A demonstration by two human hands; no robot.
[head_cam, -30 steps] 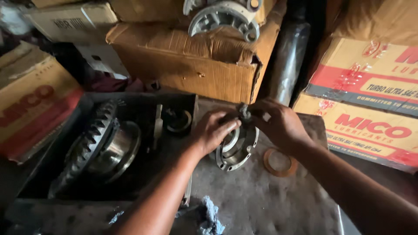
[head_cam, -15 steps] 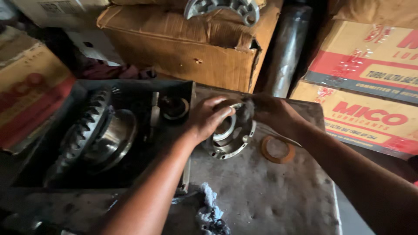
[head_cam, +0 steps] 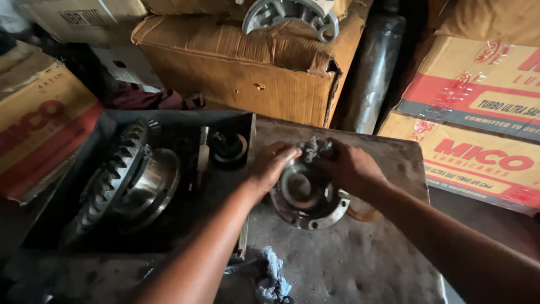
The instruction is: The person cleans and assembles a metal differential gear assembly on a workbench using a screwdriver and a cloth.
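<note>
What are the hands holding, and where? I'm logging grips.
Both the left hand and the right hand grip the round metal housing at its upper rim, on opposite sides.

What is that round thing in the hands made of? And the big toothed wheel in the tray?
The round flanged part looks like bare grey metal, dull and greasy, with bolt holes around its rim. The toothed ring gear also looks like metal, probably steel: dark teeth, and a smoother, shinier hub. Both hands hold the flanged part.

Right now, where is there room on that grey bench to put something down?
Bare bench top lies between the flanged metal housing and the rag. It's crowded where both hands, left and right, grip the housing, and inside the tray holding the gear.
</note>
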